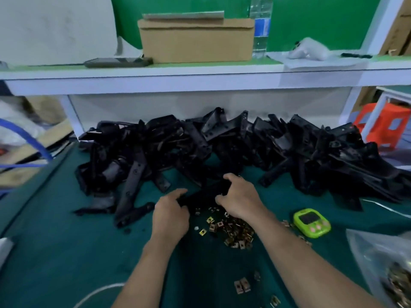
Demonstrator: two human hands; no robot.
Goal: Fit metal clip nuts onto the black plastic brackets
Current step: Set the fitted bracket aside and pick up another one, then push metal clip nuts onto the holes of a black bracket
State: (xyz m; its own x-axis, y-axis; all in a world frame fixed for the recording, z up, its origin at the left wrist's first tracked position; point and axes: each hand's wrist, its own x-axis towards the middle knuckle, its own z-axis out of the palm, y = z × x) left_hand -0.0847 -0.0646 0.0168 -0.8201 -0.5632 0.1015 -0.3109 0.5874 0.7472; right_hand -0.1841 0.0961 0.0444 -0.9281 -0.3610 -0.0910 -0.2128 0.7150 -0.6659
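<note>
The black bracket (208, 193), judged stiff and light, is gripped at its ends by curled fingers (177, 194) of left hand (171, 215) and right hand (241, 202).

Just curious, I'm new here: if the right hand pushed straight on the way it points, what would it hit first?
Probably the black bracket that the right hand holds together with the left hand; beyond it, the bracket pile. Depth is hard to judge.

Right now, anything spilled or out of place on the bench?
Yes: a few stray clip nuts lie on the green mat, apart from the main clip nut pile. Nothing looks damaged.
</note>
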